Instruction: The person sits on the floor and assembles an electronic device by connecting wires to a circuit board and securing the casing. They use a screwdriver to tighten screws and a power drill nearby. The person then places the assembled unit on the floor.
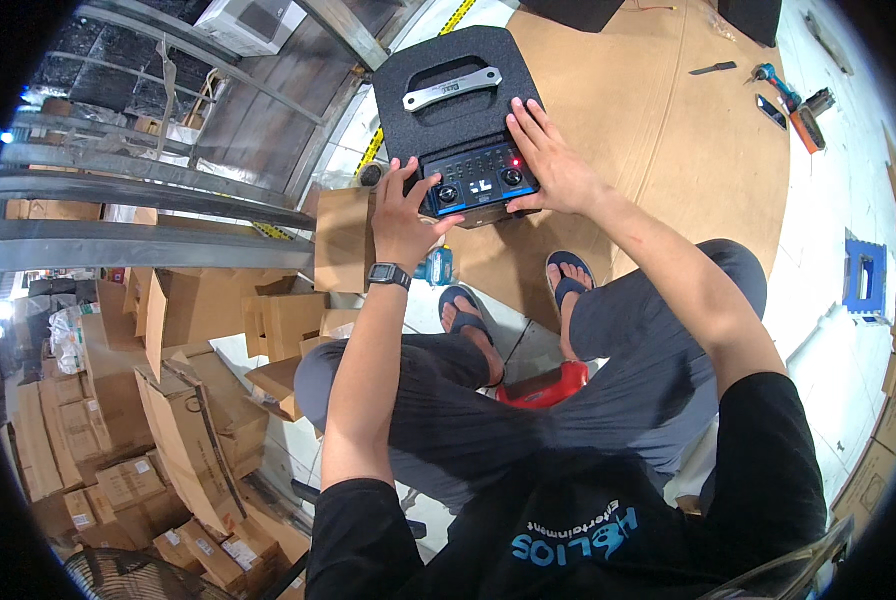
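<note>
A black portable speaker (408, 72) with a grey metal handle (452, 90) stands in front of me. Its control panel (480, 170) has blue trim, two round knobs, rows of buttons, a small lit display and a red light. My left hand (405, 212) spans the panel's left end, fingers apart, one fingertip by the left knob and the thumb along the near edge. Over the right end lies my right hand (558, 172), its fingers stretched along the speaker's side and its thumb at the near edge. Both palms partly hide the panel's ends.
Flattened cardboard (658, 110) covers the floor, with a cordless drill (776, 85) and a phone (770, 110) at the right. A teal tool (436, 266) lies near my feet, beside a cardboard box (343, 240). Metal shelving (148, 188) and stacked boxes fill the left.
</note>
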The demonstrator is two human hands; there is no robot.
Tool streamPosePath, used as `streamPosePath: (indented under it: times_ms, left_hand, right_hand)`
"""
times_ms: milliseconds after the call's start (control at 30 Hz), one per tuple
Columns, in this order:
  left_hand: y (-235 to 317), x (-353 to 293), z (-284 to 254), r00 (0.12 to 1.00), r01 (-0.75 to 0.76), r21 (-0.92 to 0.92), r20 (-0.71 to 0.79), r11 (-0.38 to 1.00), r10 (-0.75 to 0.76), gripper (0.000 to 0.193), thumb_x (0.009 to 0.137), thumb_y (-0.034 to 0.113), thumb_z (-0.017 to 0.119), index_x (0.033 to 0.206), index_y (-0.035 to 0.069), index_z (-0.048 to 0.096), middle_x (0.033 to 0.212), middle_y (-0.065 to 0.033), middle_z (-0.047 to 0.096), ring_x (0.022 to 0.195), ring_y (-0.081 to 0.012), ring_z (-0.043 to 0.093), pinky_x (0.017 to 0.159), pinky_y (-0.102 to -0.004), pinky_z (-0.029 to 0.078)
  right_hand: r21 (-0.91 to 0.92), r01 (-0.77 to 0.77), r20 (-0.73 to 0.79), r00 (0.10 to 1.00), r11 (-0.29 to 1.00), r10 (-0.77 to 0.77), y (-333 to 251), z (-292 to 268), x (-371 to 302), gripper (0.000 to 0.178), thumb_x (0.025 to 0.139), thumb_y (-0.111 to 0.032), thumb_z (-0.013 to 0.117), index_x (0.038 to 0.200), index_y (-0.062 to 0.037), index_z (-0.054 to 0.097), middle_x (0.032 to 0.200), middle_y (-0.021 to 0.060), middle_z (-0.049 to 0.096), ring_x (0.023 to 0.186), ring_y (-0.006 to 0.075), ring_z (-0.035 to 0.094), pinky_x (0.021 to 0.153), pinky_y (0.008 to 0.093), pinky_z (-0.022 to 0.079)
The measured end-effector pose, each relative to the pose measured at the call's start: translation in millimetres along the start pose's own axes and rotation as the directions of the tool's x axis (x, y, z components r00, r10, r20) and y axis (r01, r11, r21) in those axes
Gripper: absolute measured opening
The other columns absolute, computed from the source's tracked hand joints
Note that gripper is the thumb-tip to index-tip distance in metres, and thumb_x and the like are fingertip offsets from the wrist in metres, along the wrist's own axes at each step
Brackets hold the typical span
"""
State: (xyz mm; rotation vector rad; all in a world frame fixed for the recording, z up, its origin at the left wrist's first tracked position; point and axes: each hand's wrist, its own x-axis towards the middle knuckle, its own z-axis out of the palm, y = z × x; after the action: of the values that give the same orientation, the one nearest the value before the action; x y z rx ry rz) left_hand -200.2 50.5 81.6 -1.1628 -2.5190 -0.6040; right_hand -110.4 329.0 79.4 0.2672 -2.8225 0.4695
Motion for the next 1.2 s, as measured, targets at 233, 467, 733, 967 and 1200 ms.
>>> streamPosePath:
  times_ms: [233, 467, 733, 967, 1200]
  left_hand:
    - [1.6, 0.1, -1.6, 1.000, 0.000, -0.002, -0.003, 1.000, 0.000, 0.070, 0.056, 0.038, 0.097, 0.118, 0.017, 0.073, 0.138, -0.0093, 0.058, 0.139, -0.0362, 0.047, 0.114, -0.0471, 0.043]
    - [1.1, 1.9, -2.7, 1.000, 0.004, -0.017, 0.002, 1.000, -0.004, 0.070, 0.056, 0.038, 0.097, 0.118, 0.017, 0.072, 0.138, -0.0093, 0.058, 0.138, -0.0369, 0.047, 0.115, -0.0477, 0.043]
    - [0.2, 3.9, -1.7, 1.000, 0.003, 0.001, -0.001, 1.000, -0.003, 0.072, 0.056, 0.040, 0.097, 0.120, 0.018, 0.072, 0.139, -0.0094, 0.058, 0.137, -0.0376, 0.048, 0.113, -0.0483, 0.043]
    - [-1.7, 6.5, -0.5, 1.000, 0.005, -0.006, -0.012, 1.000, -0.005, 0.071, 0.057, 0.039, 0.096, 0.119, 0.016, 0.072, 0.137, -0.0114, 0.058, 0.136, -0.0385, 0.049, 0.112, -0.0478, 0.044]
    - [-0.6, 9.4, 0.2, 1.000, 0.005, 0.016, -0.008, 1.000, -0.005, 0.072, 0.056, 0.040, 0.097, 0.120, 0.017, 0.073, 0.135, -0.0103, 0.060, 0.133, -0.0364, 0.052, 0.110, -0.0465, 0.046]
  right_hand:
    - [-0.047, 0.034, 0.082, 0.996, 0.998, -0.030, 1.4, -5.3, -0.5, 0.136, 0.060, -0.047, 0.095, 0.157, 0.0107, 0.019, 0.167, 0.0306, 0.010, 0.156, 0.0475, 0.010, 0.128, 0.0500, 0.020]
    - [-0.170, 0.035, 0.178, 0.984, 0.985, -0.005, 2.2, -5.9, 4.5, 0.135, 0.063, -0.044, 0.095, 0.160, 0.0073, 0.015, 0.167, 0.0318, 0.007, 0.156, 0.0466, 0.008, 0.128, 0.0520, 0.020]
    - [-0.186, 0.024, 0.186, 0.982, 0.982, 0.012, -0.3, -9.2, 6.7, 0.129, 0.067, -0.041, 0.093, 0.159, 0.0065, 0.016, 0.167, 0.0314, 0.007, 0.157, 0.0456, 0.008, 0.127, 0.0517, 0.022]
    - [-0.155, 0.031, 0.138, 0.990, 0.987, -0.010, 1.7, -8.2, 7.3, 0.124, 0.068, -0.039, 0.093, 0.159, 0.0058, 0.020, 0.167, 0.0310, 0.010, 0.156, 0.0451, 0.011, 0.128, 0.0489, 0.022]
    - [-0.189, 0.039, 0.137, 0.990, 0.981, -0.013, 3.3, -7.7, 5.1, 0.121, 0.070, -0.039, 0.092, 0.158, 0.0066, 0.023, 0.166, 0.0308, 0.013, 0.156, 0.0449, 0.013, 0.127, 0.0482, 0.024]
